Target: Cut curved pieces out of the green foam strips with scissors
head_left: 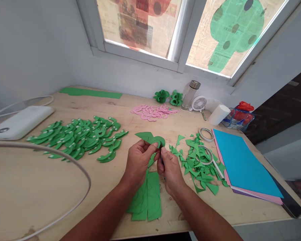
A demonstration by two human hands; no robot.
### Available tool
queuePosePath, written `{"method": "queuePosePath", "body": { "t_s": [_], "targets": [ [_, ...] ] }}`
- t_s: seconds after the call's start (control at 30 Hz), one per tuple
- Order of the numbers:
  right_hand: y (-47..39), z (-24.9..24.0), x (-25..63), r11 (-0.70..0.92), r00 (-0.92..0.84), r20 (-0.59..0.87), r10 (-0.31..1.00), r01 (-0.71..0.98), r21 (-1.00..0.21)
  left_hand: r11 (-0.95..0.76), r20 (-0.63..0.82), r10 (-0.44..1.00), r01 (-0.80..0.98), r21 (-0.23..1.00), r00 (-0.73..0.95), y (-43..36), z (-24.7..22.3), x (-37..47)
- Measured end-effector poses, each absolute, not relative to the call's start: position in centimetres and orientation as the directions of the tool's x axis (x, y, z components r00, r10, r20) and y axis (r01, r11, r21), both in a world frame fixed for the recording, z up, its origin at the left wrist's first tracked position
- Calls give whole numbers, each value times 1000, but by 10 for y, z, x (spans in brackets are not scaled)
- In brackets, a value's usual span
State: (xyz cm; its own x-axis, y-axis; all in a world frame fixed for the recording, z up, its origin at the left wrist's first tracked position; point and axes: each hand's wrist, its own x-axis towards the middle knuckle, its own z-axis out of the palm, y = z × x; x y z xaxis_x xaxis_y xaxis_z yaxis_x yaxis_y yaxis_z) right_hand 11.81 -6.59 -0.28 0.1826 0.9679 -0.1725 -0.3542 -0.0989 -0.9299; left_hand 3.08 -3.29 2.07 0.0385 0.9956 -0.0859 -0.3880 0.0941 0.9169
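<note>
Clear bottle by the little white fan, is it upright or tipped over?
Upright: the bottle stands beside the fan with its silvery cap at the top.

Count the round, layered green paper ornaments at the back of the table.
2. The left green ornament sits near the wall, behind the pink paper cutouts; the right green ornament is beside the clear bottle with a silver lid.
</note>
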Motion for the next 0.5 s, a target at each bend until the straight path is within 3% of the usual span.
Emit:
{"method": "queuePosePath", "body": {
  "t_s": [0.5],
  "targets": [
    [-66,-2,118,-130,155,-191,969,-335,-933,80,-76,997,-438,895,27,-31,16,28]
  ]
}}
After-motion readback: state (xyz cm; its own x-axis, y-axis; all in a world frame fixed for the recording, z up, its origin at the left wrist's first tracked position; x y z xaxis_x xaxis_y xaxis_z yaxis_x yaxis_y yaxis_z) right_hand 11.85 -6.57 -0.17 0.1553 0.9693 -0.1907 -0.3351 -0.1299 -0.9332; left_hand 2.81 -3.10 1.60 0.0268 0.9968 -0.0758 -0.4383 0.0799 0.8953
